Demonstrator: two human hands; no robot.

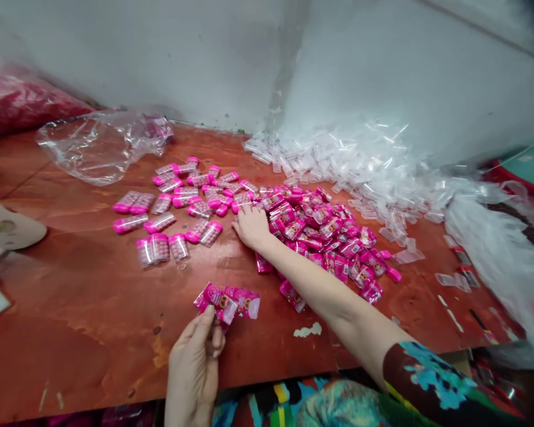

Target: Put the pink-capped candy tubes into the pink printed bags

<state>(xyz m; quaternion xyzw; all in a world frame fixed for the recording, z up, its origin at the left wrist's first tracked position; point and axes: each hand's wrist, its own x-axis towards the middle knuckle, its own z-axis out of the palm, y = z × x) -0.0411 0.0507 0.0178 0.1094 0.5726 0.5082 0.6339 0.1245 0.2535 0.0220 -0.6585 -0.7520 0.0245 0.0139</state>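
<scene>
My left hand (196, 350) is closed near the table's front edge, thumb on top, pinching flat pink printed sleeves (242, 301) that fan out to the right. My right hand (251, 228) reaches far forward, palm down, between the loose clear containers and the wrapped pile. Its thumb stands apart from the other fingers, whose tips lie at a pink-capped container (240, 203) and are partly hidden. Several clear containers with pink caps and pale pink balls inside (160, 246) lie to the left of that hand. Beside its wrist is a heap of pink-wrapped packs (324, 231).
Clear empty plastic sleeves (360, 172) are heaped along the wall at the back right. A crumpled clear bag (102, 148) lies back left, near a bag of red-pink pieces (26, 98). A pale rounded object (11, 225) juts in at left. The reddish wooden table (93, 320) ends in front.
</scene>
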